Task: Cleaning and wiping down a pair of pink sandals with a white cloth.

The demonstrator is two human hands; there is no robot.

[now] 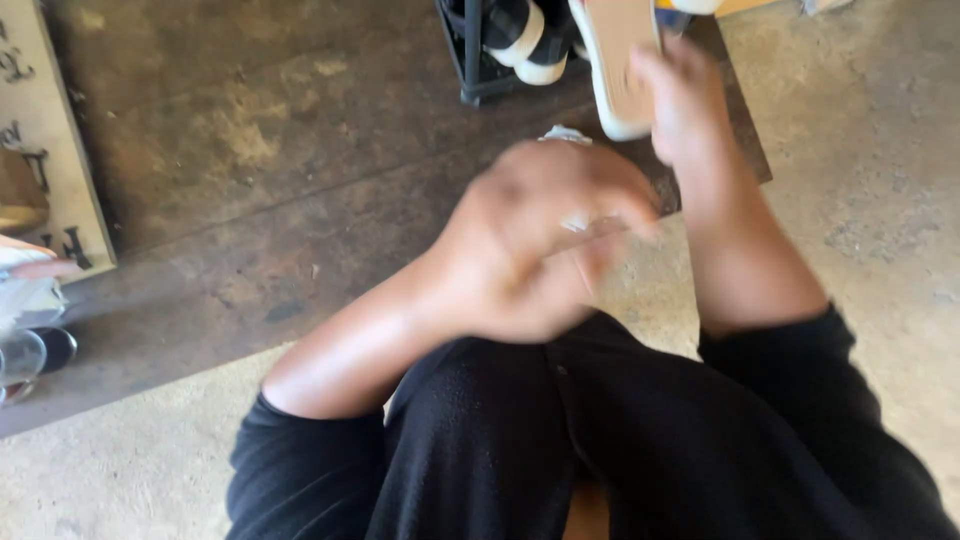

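Observation:
My right hand (685,100) is raised at the upper middle, fingers closed on a white shoe (620,60) held sole up, its tan sole facing me. In the centre my left hand (545,235) is blurred by motion, fingers curled around something small and pale that I cannot make out. A bit of white shows just behind its knuckles. Both forearms come out of black sleeves, over my black-clad knees (600,440).
A black rack (475,60) with black-and-white shoes stands at the top. A dark worn mat (250,150) covers the floor left of it, with bare concrete (880,200) to the right. A pale signboard (40,130) leans at far left above clear containers (25,355).

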